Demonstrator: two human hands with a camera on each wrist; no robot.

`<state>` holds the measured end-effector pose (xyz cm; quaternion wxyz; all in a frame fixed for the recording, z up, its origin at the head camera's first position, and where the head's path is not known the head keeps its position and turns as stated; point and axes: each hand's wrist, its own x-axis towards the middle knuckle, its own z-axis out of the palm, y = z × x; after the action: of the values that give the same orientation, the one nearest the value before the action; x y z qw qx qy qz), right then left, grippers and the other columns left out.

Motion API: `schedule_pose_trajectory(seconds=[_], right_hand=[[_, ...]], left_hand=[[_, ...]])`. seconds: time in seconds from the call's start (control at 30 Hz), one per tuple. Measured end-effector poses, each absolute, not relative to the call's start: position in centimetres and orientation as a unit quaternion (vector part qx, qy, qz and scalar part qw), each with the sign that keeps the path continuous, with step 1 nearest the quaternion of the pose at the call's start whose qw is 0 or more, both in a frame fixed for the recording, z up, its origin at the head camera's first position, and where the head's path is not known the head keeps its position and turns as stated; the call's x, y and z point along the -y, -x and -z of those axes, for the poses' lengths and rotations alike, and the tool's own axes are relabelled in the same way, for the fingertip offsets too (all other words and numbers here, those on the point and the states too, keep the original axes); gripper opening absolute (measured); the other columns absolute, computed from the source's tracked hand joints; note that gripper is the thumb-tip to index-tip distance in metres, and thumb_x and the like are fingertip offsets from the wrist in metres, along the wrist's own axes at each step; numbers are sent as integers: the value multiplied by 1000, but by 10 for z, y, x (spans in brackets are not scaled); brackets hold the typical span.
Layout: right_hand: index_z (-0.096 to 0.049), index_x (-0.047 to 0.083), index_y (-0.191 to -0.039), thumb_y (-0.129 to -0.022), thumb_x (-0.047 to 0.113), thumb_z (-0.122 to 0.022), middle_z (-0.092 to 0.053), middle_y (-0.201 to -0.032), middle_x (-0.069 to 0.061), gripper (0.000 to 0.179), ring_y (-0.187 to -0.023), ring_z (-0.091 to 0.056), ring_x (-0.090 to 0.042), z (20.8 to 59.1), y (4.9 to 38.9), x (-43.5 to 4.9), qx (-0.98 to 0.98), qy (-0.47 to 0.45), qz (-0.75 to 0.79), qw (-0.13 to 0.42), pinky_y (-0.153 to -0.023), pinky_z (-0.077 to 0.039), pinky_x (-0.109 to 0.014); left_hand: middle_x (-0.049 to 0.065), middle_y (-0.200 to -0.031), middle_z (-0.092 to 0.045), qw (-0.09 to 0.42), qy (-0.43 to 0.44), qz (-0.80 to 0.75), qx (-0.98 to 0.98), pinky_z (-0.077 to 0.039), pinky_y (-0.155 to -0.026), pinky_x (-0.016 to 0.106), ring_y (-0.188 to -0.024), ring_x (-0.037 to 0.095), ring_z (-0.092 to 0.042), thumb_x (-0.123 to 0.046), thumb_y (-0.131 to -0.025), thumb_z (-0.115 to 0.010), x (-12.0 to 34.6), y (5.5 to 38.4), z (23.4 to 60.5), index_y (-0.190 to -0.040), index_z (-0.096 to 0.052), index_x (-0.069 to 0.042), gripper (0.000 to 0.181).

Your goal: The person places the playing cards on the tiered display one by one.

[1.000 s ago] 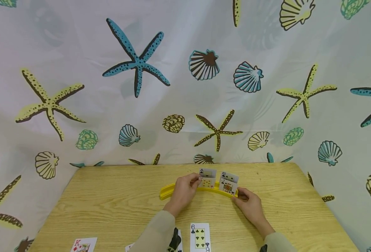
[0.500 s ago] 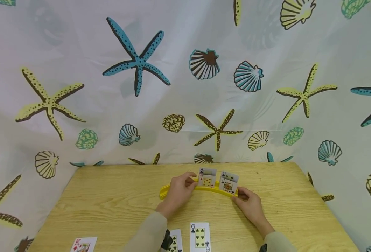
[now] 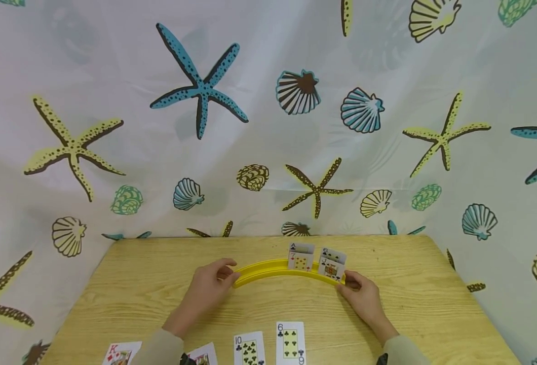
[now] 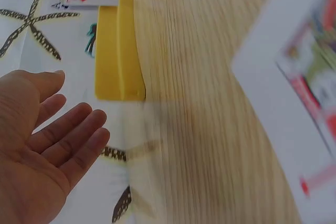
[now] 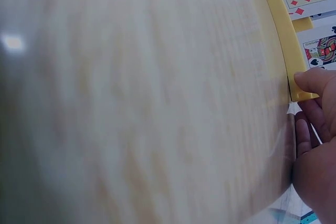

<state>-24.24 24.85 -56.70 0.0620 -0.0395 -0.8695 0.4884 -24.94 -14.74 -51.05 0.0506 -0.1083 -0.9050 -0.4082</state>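
Note:
A curved yellow card holder (image 3: 264, 268) stands on the wooden table, with cards upright in its right half. An ace (image 3: 301, 247) shows behind the seven of diamonds (image 3: 300, 262). Further right, a six (image 3: 334, 255) rises behind the jack of spades (image 3: 331, 269). My right hand (image 3: 364, 299) pinches the holder's right end, thumb on the front side, as the right wrist view also shows. At the opposite end is my left hand (image 3: 211, 284), its fingers relaxed and slightly bent. In the left wrist view this hand (image 4: 58, 145) has nothing in it, beside the holder's tip (image 4: 121, 85).
Along the table's near side lie face-up cards: a king of diamonds (image 3: 121, 353), a face card (image 3: 203, 355) partly cut off, a ten of clubs (image 3: 249, 349) and a six of clubs (image 3: 290, 343). A shell-and-starfish cloth (image 3: 259, 137) hangs behind the table.
My left hand has let go of the seven of diamonds and moved left to the holder's left end, uncovering the ten of clubs and a face card. The right hand has stayed in place.

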Motion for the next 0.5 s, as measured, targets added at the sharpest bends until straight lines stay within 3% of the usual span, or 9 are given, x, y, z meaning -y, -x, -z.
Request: schedule_pose_trajectory(seconds=[0.27,0.5], right_hand=[[-66,-2,-138,-95,15,-80,-73,-126,-20,49,-111,-72,-30,566,242,-250,867,43,-494,57,-90,-61,-31],[-67,-2,-137,-95,16,-80,-73,-126,-21,48,-111,-72,-31,566,240,-249,867,41,-494,56,-91,-62,-35]], left_hand=[[4,-106,-79,61,89,394,913,-63,-81,31,-91,15,-74,-29,-101,-73,192,227,503,-128,-72,-14,30],[11,-115,-78,67,62,380,920,-63,-82,33,-101,24,-76,-34,-100,-75,232,203,505,-131,-71,-12,39]])
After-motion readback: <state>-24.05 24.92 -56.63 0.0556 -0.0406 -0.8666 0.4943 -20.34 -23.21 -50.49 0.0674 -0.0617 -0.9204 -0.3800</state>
